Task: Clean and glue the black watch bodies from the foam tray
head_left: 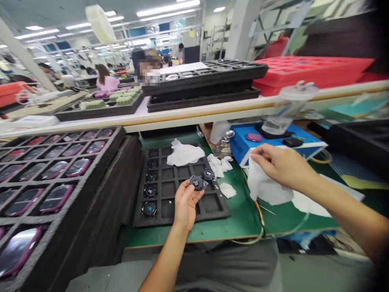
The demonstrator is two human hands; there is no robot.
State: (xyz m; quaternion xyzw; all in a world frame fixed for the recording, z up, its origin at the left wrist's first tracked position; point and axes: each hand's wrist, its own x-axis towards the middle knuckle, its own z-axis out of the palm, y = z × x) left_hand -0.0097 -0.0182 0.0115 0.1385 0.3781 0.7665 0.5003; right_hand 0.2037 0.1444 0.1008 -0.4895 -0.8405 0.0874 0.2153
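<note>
My left hand (186, 205) holds a round black watch case (197, 183) between thumb and fingers, above a black foam tray (179, 219). To the right, my right hand (275, 162) pinches a white wipe (267, 188) by its upper edge, and the cloth hangs down. Several similar watch cases (150, 191) fill the tray's left column, and another watch case (208, 174) lies near its right side. A crumpled white cloth (185, 153) rests over the tray's far compartments.
Stacked foam trays (100, 170) with purple-rimmed pieces rise at the left. Behind the right hand stands a blue box (243, 148) carrying a clear plastic cup (279, 111). Used wipes (227, 190) lie beside the tray. A shelf rail (182, 111) crosses behind; people sit beyond.
</note>
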